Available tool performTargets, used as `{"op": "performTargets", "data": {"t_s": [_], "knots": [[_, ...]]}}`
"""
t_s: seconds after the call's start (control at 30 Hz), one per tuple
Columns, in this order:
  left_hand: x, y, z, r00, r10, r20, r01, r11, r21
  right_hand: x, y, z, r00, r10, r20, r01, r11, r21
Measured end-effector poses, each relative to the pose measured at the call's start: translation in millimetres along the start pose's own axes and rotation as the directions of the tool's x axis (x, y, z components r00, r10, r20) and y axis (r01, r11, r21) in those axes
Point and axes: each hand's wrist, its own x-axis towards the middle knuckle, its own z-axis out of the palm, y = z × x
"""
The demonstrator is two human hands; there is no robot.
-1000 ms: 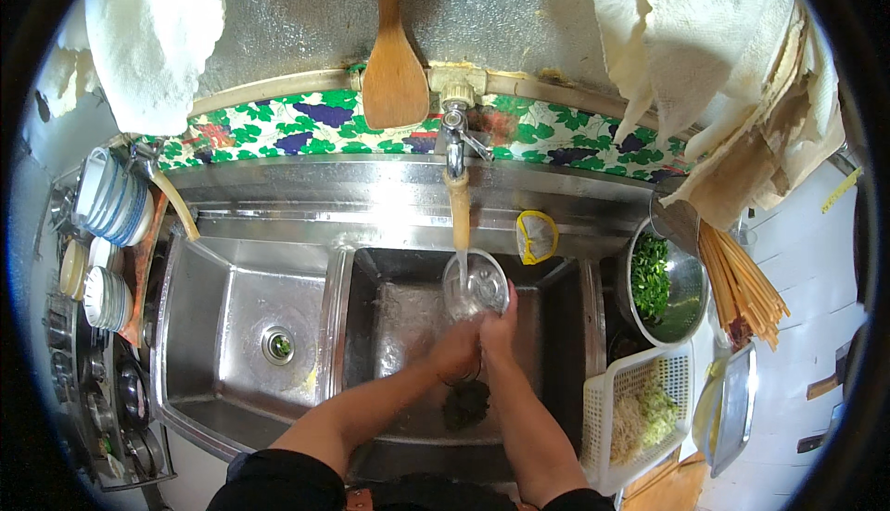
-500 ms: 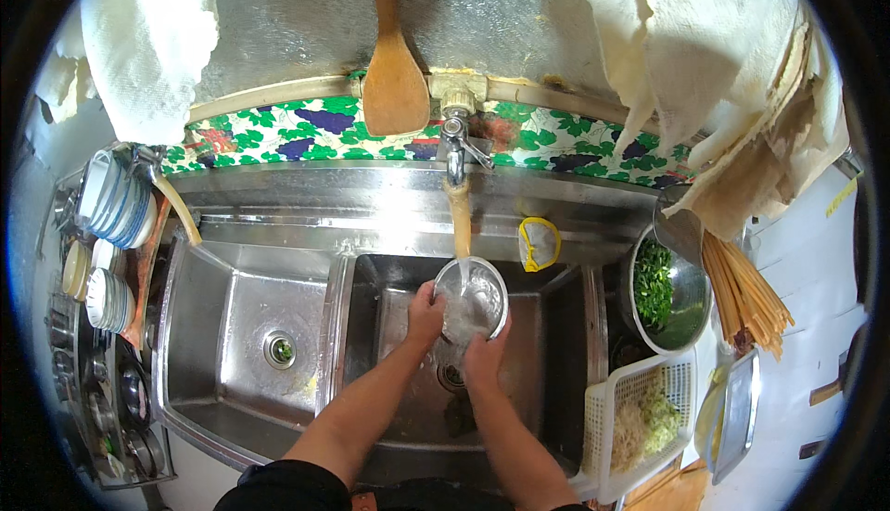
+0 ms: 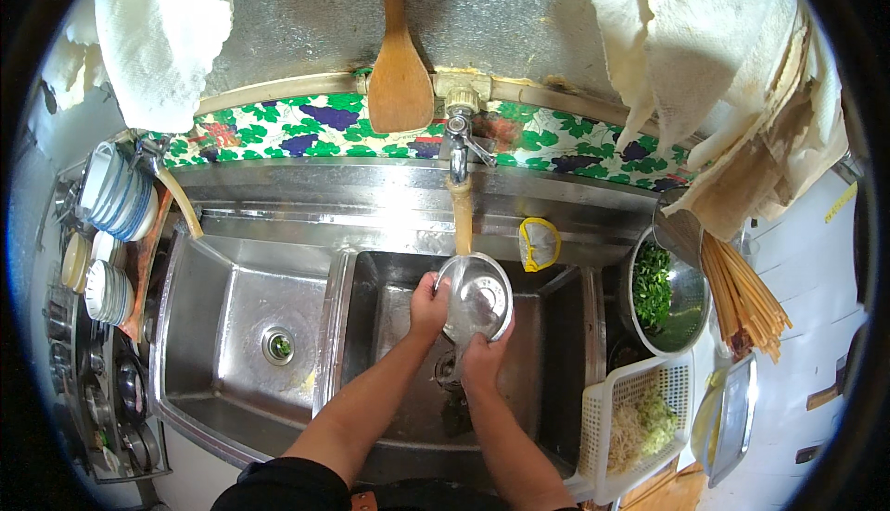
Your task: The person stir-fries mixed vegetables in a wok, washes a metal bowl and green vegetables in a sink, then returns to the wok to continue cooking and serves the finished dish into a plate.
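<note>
Both of my hands grip a round metal bowl (image 3: 484,298) over the right sink basin (image 3: 375,298). My left hand (image 3: 427,307) is closed on the left rim. At the lower right side, my right hand (image 3: 485,359) holds the bowl with its thumb at the rim. The bowl tilts, and water runs over its left part and drops toward the drain (image 3: 449,369). Just above it hangs the tan hose (image 3: 462,219) fixed to the faucet (image 3: 457,145). The bowl's underside and some of my fingers are hidden.
At left lies the other basin (image 3: 246,325), with stacked bowls (image 3: 109,293) beyond it. A yellow-rimmed mesh strainer (image 3: 538,244) lies behind the right basin. To the right stand a bowl of chopped greens (image 3: 653,288), a white basket (image 3: 593,418) and chopsticks (image 3: 746,293).
The bowl has tilted in my hands and shifted slightly right. Water that lay in it before now streams over its left side.
</note>
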Motion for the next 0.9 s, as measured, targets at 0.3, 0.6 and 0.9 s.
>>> {"op": "performTargets", "data": {"t_s": [0.3,0.6,0.9], "knots": [[3,5,0,0.998,-0.036,0.043,0.039,0.996,-0.074,0,0,-5,0.999,0.046,-0.007,-0.046,0.999,-0.008],[-3,-16,13,0.988,0.154,-0.012,-0.147,0.961,0.233,1,2,3,0.991,-0.136,0.002,0.136,0.987,-0.085],[4,0,21,0.987,0.154,0.040,-0.159,0.969,0.187,14,8,-6,0.993,-0.095,-0.075,0.099,0.994,0.044]]}}
